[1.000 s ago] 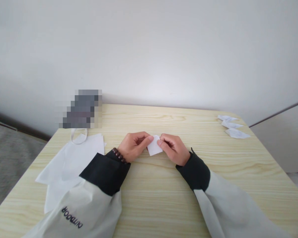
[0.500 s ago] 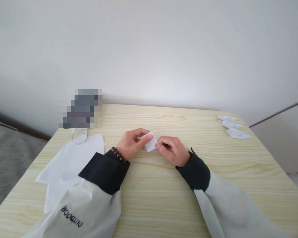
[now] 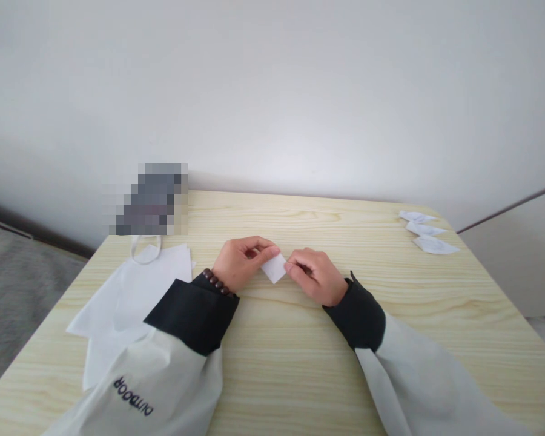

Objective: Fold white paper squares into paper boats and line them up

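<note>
A small folded piece of white paper is held between my two hands above the middle of the table. My left hand pinches its upper left edge, thumb on top and fingers behind. At the paper's right corner, the thumb and forefinger of my right hand are closed on it, with the other fingers curled in. Part of the paper is hidden under my left fingers.
White paper sheets lie overlapping at the left, partly under my left sleeve. A pixelated dark object with a white loop stands behind them. Three folded white paper pieces lie at the far right, near the edge of the wooden table.
The paper has turned slightly between my hands, and its lower corner now points further down and right. My left thumb has shifted toward its upper edge. My right hand has barely moved.
</note>
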`<action>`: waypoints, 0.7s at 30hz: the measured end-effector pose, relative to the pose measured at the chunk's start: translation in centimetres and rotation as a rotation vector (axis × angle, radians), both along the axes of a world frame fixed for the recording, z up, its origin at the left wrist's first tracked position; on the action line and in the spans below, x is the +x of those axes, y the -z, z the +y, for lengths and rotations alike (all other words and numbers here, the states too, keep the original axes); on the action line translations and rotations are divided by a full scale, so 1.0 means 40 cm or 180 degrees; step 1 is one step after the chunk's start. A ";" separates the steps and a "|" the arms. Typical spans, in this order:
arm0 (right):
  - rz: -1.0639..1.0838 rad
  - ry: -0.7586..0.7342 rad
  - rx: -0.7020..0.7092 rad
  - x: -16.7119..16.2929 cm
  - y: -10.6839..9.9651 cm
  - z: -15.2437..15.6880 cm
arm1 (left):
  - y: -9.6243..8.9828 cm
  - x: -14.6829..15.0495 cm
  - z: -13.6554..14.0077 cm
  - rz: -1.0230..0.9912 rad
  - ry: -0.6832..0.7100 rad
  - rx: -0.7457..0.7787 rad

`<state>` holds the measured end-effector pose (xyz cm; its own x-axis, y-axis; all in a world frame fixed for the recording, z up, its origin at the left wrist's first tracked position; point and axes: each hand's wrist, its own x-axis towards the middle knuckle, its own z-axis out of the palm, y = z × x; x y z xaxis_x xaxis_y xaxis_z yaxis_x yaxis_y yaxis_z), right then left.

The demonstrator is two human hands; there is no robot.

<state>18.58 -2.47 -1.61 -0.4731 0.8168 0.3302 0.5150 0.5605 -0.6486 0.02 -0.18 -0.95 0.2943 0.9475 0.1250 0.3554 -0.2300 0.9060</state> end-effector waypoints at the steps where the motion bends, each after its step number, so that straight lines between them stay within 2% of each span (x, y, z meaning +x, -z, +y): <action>1: -0.0070 0.0074 0.0068 0.004 0.001 0.002 | 0.002 -0.003 0.002 0.0115 0.0010 0.0109; 6: -0.0482 0.0231 0.0142 0.027 0.008 0.012 | 0.010 -0.015 0.010 0.0696 0.0752 0.0807; 8: -0.0547 0.0202 0.0121 0.031 0.009 0.013 | 0.013 -0.017 0.013 0.0851 0.0914 0.1038; 15: -0.0636 -0.0010 0.0247 0.038 0.011 0.005 | 0.018 -0.016 0.021 0.1041 0.1142 0.1417; 21: -0.0659 -0.0125 0.0426 0.061 0.013 0.001 | 0.017 -0.018 0.021 0.1036 0.1133 0.1334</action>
<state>21.00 -2.42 -2.15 -0.5725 0.7519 0.3270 0.6052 0.6566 -0.4502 -0.69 0.66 -1.61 0.6675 0.6748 0.3150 0.4337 -0.6961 0.5721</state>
